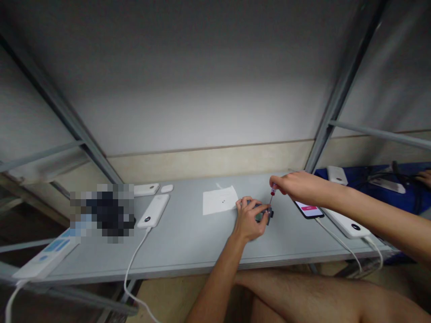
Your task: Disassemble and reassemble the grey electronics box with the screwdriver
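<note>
My left hand (251,218) grips a small dark device (264,213) on the grey table (188,242), its fingers wrapped over the top. My right hand (298,187) is shut on a small red-handled screwdriver (273,190), whose thin shaft reaches down into the device. Just left of my left hand lies a white sheet of paper (219,200) with tiny dark specks (224,202) on it, perhaps screws. Under my right forearm sits a smartphone (309,210) with a lit screen, wired to a white power bank (346,224).
Another white power bank (153,211) with a white cable lies left of the paper, near a pixelated dark object (104,211). Metal shelf uprights stand at both sides. A blue cloth (370,179) holds cables and another person's hand (424,177).
</note>
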The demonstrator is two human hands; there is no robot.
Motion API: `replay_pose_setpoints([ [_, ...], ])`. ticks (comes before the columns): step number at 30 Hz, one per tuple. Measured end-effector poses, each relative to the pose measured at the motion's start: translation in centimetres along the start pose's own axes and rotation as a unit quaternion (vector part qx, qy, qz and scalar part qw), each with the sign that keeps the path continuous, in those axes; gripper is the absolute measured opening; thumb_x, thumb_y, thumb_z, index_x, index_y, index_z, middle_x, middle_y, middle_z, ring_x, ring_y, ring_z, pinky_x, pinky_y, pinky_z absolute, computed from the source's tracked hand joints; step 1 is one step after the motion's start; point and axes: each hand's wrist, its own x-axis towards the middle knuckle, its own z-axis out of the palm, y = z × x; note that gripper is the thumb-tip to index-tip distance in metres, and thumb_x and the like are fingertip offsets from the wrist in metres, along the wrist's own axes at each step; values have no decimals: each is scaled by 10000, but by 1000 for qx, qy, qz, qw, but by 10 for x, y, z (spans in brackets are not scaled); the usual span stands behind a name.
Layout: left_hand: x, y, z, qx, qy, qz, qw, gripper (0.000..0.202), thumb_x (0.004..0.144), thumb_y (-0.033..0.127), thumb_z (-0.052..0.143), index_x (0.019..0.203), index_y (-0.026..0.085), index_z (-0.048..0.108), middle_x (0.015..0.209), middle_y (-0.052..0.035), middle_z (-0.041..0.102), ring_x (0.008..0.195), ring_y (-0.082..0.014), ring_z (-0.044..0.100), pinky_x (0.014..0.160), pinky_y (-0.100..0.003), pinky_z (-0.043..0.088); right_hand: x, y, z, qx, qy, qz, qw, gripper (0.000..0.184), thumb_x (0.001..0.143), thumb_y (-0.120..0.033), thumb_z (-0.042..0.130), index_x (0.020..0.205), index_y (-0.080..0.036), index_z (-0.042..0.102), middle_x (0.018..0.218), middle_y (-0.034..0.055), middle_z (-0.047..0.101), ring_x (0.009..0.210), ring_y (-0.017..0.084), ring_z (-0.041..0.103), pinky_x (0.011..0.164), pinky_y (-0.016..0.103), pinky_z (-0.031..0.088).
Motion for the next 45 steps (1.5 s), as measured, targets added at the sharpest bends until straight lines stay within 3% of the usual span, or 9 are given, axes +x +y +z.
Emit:
replay_pose_setpoints([
  [8, -1, -1, 0, 4, -1, 8, 1000, 240, 937, 277, 638, 1142, 282, 764, 1061, -71, 714, 1141, -294, 495, 1012, -534, 343, 21, -22, -24, -46, -16, -43, 998, 107, 929, -198, 666, 981, -186, 759, 771, 107, 790, 742, 250, 764, 658, 299, 437],
  [14, -2, -2, 2, 3, 10, 15, 1000, 243, 943, 287, 639, 1158, 277, 751, 1098, -69, 718, 1131, -289, 500, 999, -525, 354, 26, -35, -21, -60, -2, -26, 998, 454, 961, -530, 633, 704, -169, 731, 706, 153, 763, 788, 294, 765, 705, 341, 460],
  [19, -2, -3, 3, 9, 14, 20, 1000, 242, 943, 290, 644, 1158, 266, 752, 1069, -76, 722, 1113, -278, 520, 994, -515, 360, 25, -47, -24, -62, -6, 22, 998, 551, 1024, -553, 482, 724, -159, 722, 739, 182, 764, 781, 318, 764, 718, 376, 464],
  [24, -3, -4, 3, 18, 11, 11, 1000, 239, 935, 294, 654, 1150, 278, 755, 1074, -65, 724, 1142, -282, 511, 999, -511, 355, 24, -49, -35, -68, -94, 46, 992, 342, 1051, -344, 423, 1192, -117, 635, 1074, 200, 774, 848, 330, 770, 658, 364, 442],
  [26, -3, -3, 3, 21, 9, 8, 1000, 243, 935, 302, 655, 1156, 287, 754, 1083, -60, 725, 1144, -284, 508, 1000, -513, 352, 24, -44, -36, -64, -121, 41, 990, 338, 1058, -328, 420, 1233, -97, 596, 1122, 203, 766, 906, 320, 768, 651, 345, 430],
  [33, -4, -2, 3, 28, 20, 11, 999, 250, 939, 296, 652, 1172, 304, 742, 1087, -57, 732, 1139, -292, 524, 995, -522, 361, 24, -30, -36, -98, -99, -1, 990, 551, 1050, -566, 415, 884, -184, 776, 819, 144, 790, 816, 318, 758, 669, 335, 404],
  [37, -3, -5, 6, 41, 47, -1, 998, 250, 947, 301, 657, 1185, 315, 732, 1087, -49, 733, 1119, -281, 547, 979, -510, 374, 39, -25, -44, -105, -43, 26, 993, 566, 1037, -565, 442, 797, -213, 815, 774, 131, 787, 771, 291, 738, 662, 332, 387],
  [41, -3, -8, 8, 48, 65, -12, 997, 250, 961, 295, 647, 1204, 301, 710, 1178, -52, 714, 1127, -261, 572, 966, -481, 395, 67, -32, -25, -44, 71, 114, 990, 629, 1041, -623, 344, 886, -242, 819, 804, 114, 794, 764, 272, 725, 634, 322, 370],
  [45, -3, -9, 8, 73, 65, -3, 995, 243, 949, 269, 636, 1179, 293, 710, 1160, -66, 705, 1099, -268, 591, 918, -464, 420, 93, -56, 21, -6, 49, 116, 992, 567, 1040, -582, 400, 888, -240, 826, 828, 120, 800, 806, 277, 743, 649, 314, 394],
])
